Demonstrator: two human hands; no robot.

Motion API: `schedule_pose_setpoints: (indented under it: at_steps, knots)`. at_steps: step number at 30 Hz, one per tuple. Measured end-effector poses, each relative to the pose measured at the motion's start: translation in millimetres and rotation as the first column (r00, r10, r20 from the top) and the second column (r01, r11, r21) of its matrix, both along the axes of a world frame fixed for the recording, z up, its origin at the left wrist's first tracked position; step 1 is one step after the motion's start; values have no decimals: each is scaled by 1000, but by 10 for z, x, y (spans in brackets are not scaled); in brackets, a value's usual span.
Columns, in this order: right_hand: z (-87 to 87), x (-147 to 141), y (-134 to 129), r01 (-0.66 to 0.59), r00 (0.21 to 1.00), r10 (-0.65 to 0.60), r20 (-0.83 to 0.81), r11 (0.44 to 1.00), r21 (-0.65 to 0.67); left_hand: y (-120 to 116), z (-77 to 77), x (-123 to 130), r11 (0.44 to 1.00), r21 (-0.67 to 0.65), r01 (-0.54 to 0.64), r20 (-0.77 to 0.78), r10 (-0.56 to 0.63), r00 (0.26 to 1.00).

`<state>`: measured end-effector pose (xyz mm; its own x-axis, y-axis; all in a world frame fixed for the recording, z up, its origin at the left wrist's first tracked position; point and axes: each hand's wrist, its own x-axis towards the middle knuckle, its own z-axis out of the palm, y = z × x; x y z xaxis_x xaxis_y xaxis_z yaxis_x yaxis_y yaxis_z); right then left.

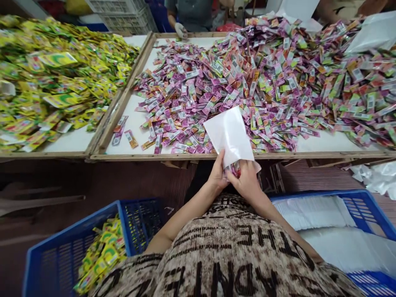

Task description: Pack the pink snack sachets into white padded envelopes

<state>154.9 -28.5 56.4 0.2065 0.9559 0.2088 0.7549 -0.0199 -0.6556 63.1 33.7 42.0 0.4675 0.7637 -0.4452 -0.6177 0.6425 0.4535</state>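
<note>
A white plastic bag [229, 134] is held at the table's front edge, its opening toward my body. My left hand [218, 172] grips the bag's left side, thumb on top. At the opening, my right hand [246, 181] has its fingers partly inside the bag, curled against small packets [235, 168] with pink and red print. The bag hides the right fingertips, so how many packets they hold cannot be seen. Just beyond the bag, a broad heap of small purple packets [198, 97] covers much of the framed table.
Yellow packets [77, 78] are heaped left of a wooden divider [123, 93]. A blue crate [74, 231] at lower left contains yellow packets. Another blue crate [371, 208] at lower right holds stacked white bags [312, 210]. Across the table is a person's gloved hand [180, 30].
</note>
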Motion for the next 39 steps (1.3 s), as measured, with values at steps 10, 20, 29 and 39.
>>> schedule_pose_setpoints:
  at_steps: [10, 20, 29, 39]
  knots:
    - [-186, 35, -7, -38, 999, 36, 20, 994, 101, 18, -37, -4, 1000, -8, -12, -4, 11, 1000]
    - [-274, -87, 181, -109, 992, 106, -73, 993, -35, -28, -134, -103, 1000, 16, -8, -108, 10, 994]
    - [-236, -41, 418, -166, 978, 173, -113, 984, 66, -16, -104, -242, 983, 182, 7, -215, 33, 976]
    - [-503, 29, 393, -192, 980, 194, -34, 980, 61, -119, -177, -331, 928, 368, 53, -276, 55, 960]
